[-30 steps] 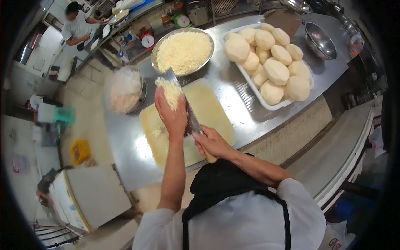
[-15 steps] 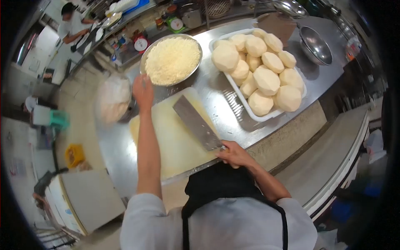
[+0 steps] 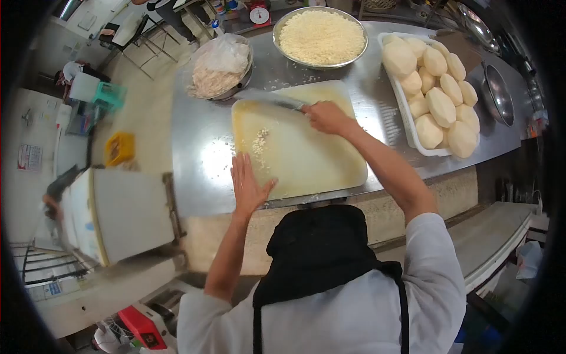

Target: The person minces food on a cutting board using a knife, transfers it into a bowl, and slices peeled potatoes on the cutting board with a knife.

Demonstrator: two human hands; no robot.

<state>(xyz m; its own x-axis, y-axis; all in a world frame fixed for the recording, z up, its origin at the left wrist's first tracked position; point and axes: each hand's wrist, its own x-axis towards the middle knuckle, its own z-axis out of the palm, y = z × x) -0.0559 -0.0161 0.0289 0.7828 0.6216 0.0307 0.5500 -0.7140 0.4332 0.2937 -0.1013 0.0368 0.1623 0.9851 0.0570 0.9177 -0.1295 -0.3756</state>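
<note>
Cutting board (image 3: 312, 147) taken as reference; it lies on the steel counter (image 3: 200, 133), directly in front of the person. Right hand (image 3: 329, 118) over the board's far half, fingers curled and closed round the handle of a knife (image 3: 271, 98). Blade points left, running along the board's far-left corner and out past it; its outline is blurred, and contact with the board cannot be judged. Left hand (image 3: 250, 186) at the board's near-left corner, back of hand up, fingers straight and close together, thumb set apart, nothing gripped; whether the palm bears on the surface cannot be told. Pale chopped bits (image 3: 260, 146) lie in a loose patch on the board's left part, between left hand and blade; more specks on the counter just left of it. Beyond the board's far edge: a round metal bowl (image 3: 324, 66) heaped with pale shreds (image 3: 321, 35). Beyond its far-left corner: a second container with a clear plastic bag (image 3: 227, 54) over pinkish-pale contents. To the board's right, apart from it: a white tray (image 3: 402, 109) piled with peeled pale roots (image 3: 442, 107); farther right, a steel bowl (image 3: 498, 94), tilted.
</note>
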